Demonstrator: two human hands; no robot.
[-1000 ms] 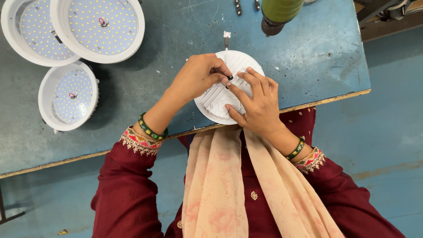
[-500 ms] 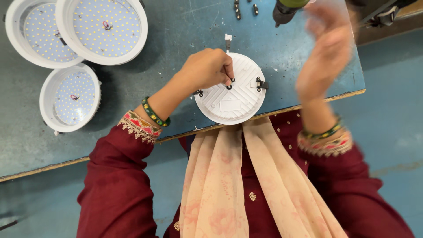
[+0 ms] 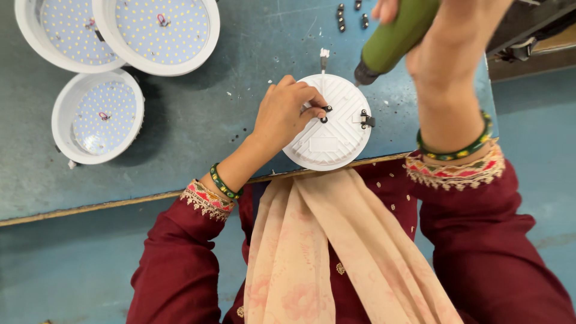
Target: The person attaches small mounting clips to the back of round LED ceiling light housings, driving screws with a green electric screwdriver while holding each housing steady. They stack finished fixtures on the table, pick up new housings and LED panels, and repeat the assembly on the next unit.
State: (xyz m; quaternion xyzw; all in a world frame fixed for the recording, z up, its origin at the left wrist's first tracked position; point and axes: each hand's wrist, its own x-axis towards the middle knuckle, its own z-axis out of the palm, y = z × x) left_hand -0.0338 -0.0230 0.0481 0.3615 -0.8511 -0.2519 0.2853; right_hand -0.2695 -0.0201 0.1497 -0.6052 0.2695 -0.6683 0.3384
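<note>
A worn blue-grey worktable (image 3: 198, 126), scuffed and flecked with white chips, fills the view. Top left sit three round white lamp housings (image 3: 157, 33), shallow dishes with dotted LED panels. At the near table edge lies a white round lamp back (image 3: 329, 123), ribbed plastic with a small black clip on its right side. The left hand (image 3: 287, 114) rests on its left rim, fingers curled together, pinching a small black clip (image 3: 324, 110) against it. The right hand (image 3: 447, 27) is wrapped tight round a smooth green power screwdriver (image 3: 393, 36), its dark nose just above the lamp's top rim. Small black screws (image 3: 341, 17) lie beyond.
</note>
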